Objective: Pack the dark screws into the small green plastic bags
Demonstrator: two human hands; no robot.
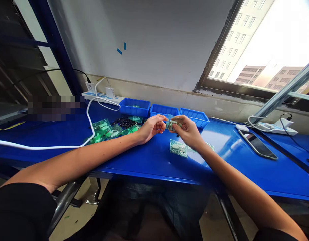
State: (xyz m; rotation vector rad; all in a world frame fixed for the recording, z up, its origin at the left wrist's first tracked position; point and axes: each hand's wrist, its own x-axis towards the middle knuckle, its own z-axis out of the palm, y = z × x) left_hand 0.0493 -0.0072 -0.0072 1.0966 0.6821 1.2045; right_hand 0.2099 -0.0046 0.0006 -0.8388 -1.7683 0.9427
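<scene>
Above the blue table, my right hand (188, 131) pinches a small clear-green plastic bag (170, 123) with pale pieces inside. My left hand (152, 128) has its thumb and forefinger closed on the bag's left edge, its other fingers curled. Just below my right hand lies another such bag (178, 148) with white pieces, and one more is partly hidden behind my right wrist. Left of my left hand, several green bags (101, 128) spread beside a pile of small black parts (123, 123), partly covered by my left forearm.
Three blue bins (134, 107) stand along the wall behind my hands. A power strip (104, 97) with chargers sits at the back left; its white cable (87, 117) crosses the table's left side. A phone (257, 144) lies at the right, near another power strip (277, 128).
</scene>
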